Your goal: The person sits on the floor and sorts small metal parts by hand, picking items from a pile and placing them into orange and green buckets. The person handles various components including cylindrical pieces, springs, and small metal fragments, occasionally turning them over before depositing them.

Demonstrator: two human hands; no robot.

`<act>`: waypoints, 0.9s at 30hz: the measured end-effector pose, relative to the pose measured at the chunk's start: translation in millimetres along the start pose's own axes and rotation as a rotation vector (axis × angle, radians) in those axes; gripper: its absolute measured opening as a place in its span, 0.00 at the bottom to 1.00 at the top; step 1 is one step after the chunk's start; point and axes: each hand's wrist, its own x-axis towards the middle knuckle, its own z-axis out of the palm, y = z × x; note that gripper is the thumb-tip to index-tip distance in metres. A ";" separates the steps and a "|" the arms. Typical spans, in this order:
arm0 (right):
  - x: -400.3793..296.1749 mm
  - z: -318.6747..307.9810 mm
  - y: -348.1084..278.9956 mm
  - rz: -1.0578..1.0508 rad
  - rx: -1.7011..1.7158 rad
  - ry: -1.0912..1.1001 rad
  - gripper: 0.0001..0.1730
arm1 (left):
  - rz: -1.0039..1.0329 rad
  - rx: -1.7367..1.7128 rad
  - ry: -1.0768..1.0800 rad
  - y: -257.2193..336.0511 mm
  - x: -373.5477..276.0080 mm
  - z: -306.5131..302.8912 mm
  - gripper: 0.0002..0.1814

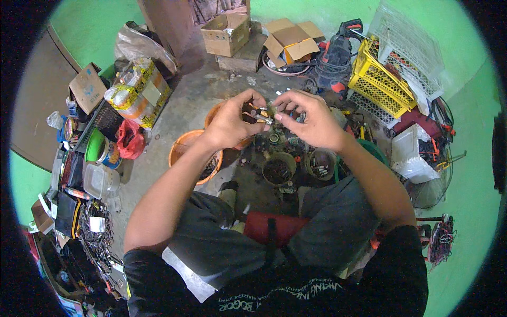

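Observation:
Both hands are raised close together above the floor, in front of my knees. My left hand [227,123] grips a small shiny metal cylindrical part [262,118] between thumb and fingers, with some orange, wire-like bits beside it. My right hand [313,118] is curled next to it, its fingertips near the part's end; whether something small is pinched there cannot be made out. Below stand a round bucket [264,165] of dark bits and a smaller container [308,165] holding several small pale cylinders. An orange basket [174,147] with small pieces sits left of them.
A green basin [374,149] lies behind my right forearm. Yellow [380,81] and white crates lean at the right wall, near a pressure washer [334,51]. Cardboard boxes [220,41] stand ahead. Left are a taped parcel [136,93], a red plastic bag [130,138] and clear tubs [95,181].

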 end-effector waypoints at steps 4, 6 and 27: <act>1.9 4.6 0.7 -0.066 -0.042 -0.090 0.18 | -0.031 0.158 -0.043 7.7 -1.3 -0.7 0.19; 1.4 8.4 2.8 -0.089 -0.056 -0.101 0.20 | -0.029 0.182 -0.062 2.9 -1.0 -1.2 0.19; 1.5 8.8 8.1 0.218 0.259 -0.107 0.09 | 0.152 0.363 -0.096 19.2 7.2 -7.3 0.20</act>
